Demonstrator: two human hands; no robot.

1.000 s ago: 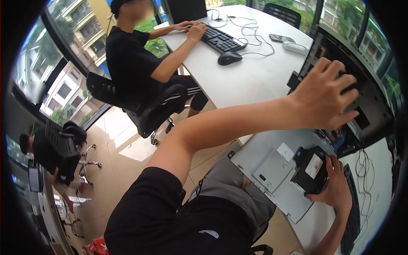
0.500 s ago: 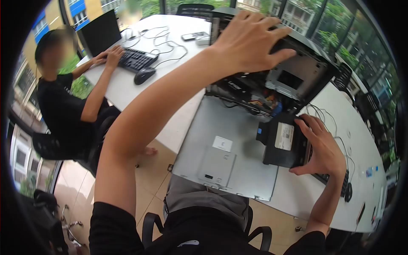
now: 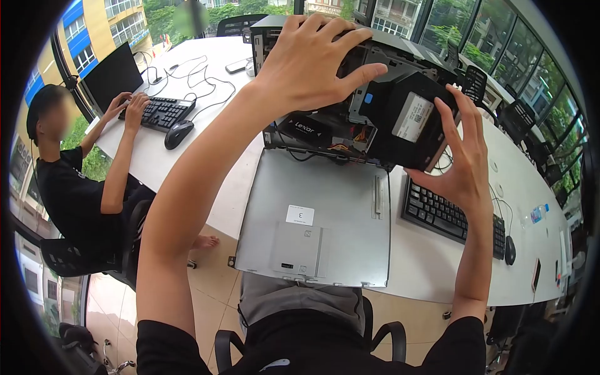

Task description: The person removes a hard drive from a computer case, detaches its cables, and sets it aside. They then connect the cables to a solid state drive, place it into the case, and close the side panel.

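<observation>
My right hand (image 3: 465, 150) grips a black drive unit (image 3: 390, 132) with a white label by its right side. The unit is tilted in front of the right part of the open computer case (image 3: 275, 37). Spread over the case's top edge lies my left hand (image 3: 312, 65), its fingers apart. Inside the case a Lexar drive (image 3: 305, 128) and coloured cables show below my left wrist. The metal side panel (image 3: 344, 234), with a small white label, lies flat below the case. How far the unit sits inside the case is hard to tell.
A person (image 3: 78, 172) sits at the left, hands by a black keyboard (image 3: 164, 114) and mouse (image 3: 179, 134), with a monitor (image 3: 112, 78) behind. Another keyboard (image 3: 437, 212), a mouse (image 3: 510, 250), a bottle (image 3: 537, 214) and a phone (image 3: 536, 273) lie at the right.
My right hand has raised the black drive unit from above the side panel up to the case opening. The head view has shifted. My left hand remains on the case.
</observation>
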